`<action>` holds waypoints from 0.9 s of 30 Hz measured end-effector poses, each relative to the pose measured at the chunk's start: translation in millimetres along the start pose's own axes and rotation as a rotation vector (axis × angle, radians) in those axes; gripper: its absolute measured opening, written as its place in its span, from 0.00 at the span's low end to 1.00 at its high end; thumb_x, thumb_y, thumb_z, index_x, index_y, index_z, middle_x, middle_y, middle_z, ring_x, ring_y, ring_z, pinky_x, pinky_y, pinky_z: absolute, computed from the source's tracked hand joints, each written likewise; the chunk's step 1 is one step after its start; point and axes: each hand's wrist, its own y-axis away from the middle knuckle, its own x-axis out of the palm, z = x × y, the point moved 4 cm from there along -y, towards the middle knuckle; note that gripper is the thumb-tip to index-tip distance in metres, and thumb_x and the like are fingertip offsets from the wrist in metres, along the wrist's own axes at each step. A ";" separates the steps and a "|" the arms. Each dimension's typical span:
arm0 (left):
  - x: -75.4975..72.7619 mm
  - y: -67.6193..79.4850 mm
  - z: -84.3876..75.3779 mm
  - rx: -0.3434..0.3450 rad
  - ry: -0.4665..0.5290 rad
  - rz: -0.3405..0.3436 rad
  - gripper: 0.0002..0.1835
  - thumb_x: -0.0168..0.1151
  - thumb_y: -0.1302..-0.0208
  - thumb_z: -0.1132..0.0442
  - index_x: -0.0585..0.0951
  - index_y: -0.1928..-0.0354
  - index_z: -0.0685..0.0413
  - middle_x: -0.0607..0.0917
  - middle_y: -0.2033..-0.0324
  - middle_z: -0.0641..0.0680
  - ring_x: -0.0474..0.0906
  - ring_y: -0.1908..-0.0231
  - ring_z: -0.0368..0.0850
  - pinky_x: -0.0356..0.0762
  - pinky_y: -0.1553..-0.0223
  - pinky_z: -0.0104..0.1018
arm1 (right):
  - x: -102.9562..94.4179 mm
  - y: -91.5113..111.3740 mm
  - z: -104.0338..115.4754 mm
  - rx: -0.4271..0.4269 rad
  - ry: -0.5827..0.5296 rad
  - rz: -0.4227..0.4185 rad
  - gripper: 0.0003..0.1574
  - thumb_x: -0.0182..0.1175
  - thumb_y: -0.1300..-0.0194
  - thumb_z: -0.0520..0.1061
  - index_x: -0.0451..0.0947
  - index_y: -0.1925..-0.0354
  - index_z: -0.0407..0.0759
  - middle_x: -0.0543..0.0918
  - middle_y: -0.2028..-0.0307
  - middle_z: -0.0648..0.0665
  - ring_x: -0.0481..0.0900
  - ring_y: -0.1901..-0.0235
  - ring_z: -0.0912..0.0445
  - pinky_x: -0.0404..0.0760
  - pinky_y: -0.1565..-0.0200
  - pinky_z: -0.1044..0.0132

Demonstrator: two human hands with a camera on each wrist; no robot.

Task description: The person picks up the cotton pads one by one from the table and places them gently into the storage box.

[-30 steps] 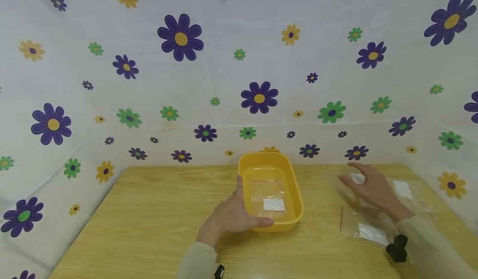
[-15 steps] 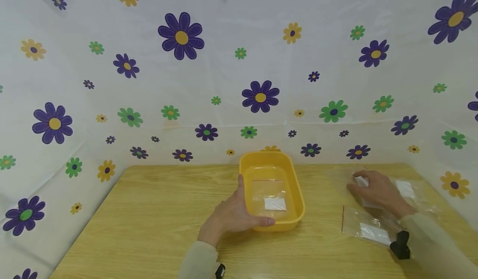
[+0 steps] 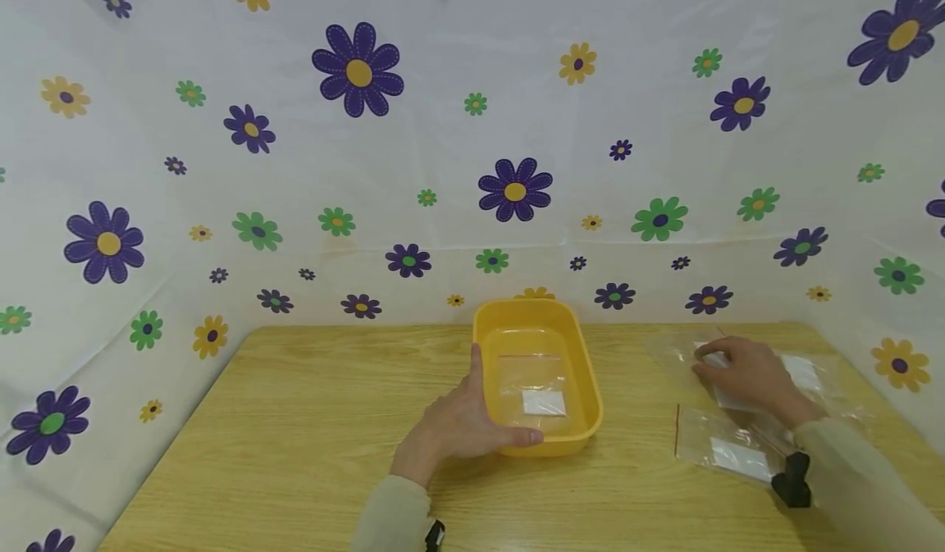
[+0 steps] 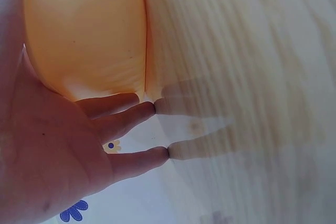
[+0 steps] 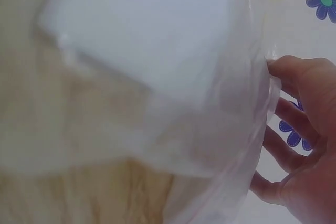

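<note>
My left hand [image 3: 461, 425] rests at the near left corner of a yellow plastic tub [image 3: 596, 408], thumb along the near side and a finger up the left wall. In the left wrist view its other fingers stretch straight beside the tub, fingertips down at the tabletop. Inside the tub lies a clear zip bag with a white card-like piece [image 3: 543, 403]. At the right, my right hand [image 3: 749, 371] pinches another clear zip bag [image 3: 673, 353]; the right wrist view has the fingertips at the edge of that bag's film [image 5: 231, 129], close to its white piece [image 5: 147, 30].
Nearer the front lies a red-striped zip bag [image 3: 694, 437] with its own white piece, partly behind the right wrist. Another bag's white piece [image 3: 803, 371] shows behind the right hand. A flower-print white sheet [image 3: 428, 150] hangs around the wooden table [image 3: 317, 429].
My right hand has come down onto the bag at the back right, its thumb and fingers drawing together. The left hand and the tub stay in place.
</note>
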 end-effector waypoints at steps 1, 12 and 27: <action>0.0 0.0 0.1 -0.005 0.001 0.001 0.81 0.73 0.57 0.24 0.26 0.19 0.45 0.58 0.20 0.58 0.68 0.27 0.62 0.70 0.31 0.64 | -0.1 -0.5 0.2 0.003 -0.001 0.002 0.20 0.65 0.32 0.50 0.86 0.51 0.36 0.82 0.47 0.22 0.81 0.52 0.29 0.81 0.55 0.38; 0.6 1.3 0.3 -0.027 0.014 0.003 0.81 0.74 0.58 0.24 0.27 0.18 0.44 0.59 0.20 0.57 0.67 0.27 0.62 0.69 0.30 0.65 | -0.1 -1.9 1.5 0.001 0.004 -0.024 0.12 0.65 0.33 0.45 0.87 0.59 0.37 0.85 0.53 0.24 0.82 0.57 0.34 0.82 0.57 0.40; -1.2 1.9 0.0 -0.029 -0.014 -0.008 0.80 0.73 0.58 0.23 0.29 0.18 0.46 0.60 0.20 0.59 0.68 0.27 0.63 0.69 0.31 0.65 | -9.0 8.2 34.0 -0.150 -0.100 -0.207 0.05 0.64 0.31 0.38 0.84 0.59 0.38 0.90 0.59 0.34 0.86 0.57 0.35 0.87 0.59 0.50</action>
